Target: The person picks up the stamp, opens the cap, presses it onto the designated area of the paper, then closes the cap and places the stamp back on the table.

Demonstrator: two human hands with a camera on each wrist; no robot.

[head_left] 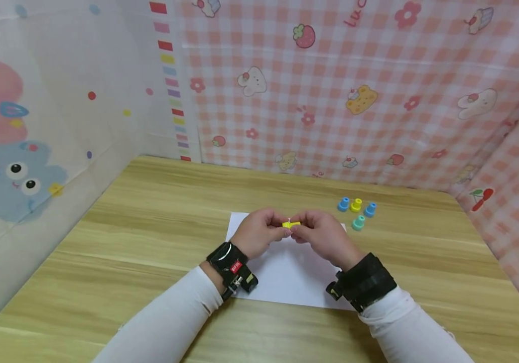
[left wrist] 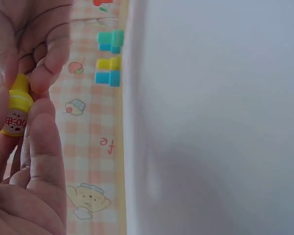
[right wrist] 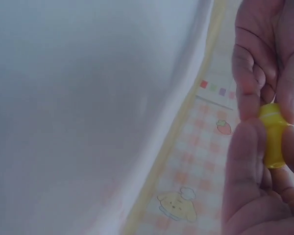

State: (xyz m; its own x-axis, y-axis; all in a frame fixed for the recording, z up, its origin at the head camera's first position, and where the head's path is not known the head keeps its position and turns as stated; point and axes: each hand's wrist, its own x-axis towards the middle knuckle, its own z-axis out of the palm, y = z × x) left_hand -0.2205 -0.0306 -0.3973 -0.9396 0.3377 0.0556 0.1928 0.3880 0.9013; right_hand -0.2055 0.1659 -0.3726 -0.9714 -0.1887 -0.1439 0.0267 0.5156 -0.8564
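White sleeves (head_left: 164,317) fill the head view's bottom; just below centre, left hand (head_left: 259,233) and right hand (head_left: 326,234) pinch a yellow stamp (head_left: 292,225) tightly. Left-wrist view shows it at left; right-wrist view, at right, where a loosened pinch could drop it onto the paper (head_left: 286,282).

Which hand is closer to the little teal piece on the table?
Right. The right hand is a little to the left of the teal piece; the left hand is farther left, beyond the right one.
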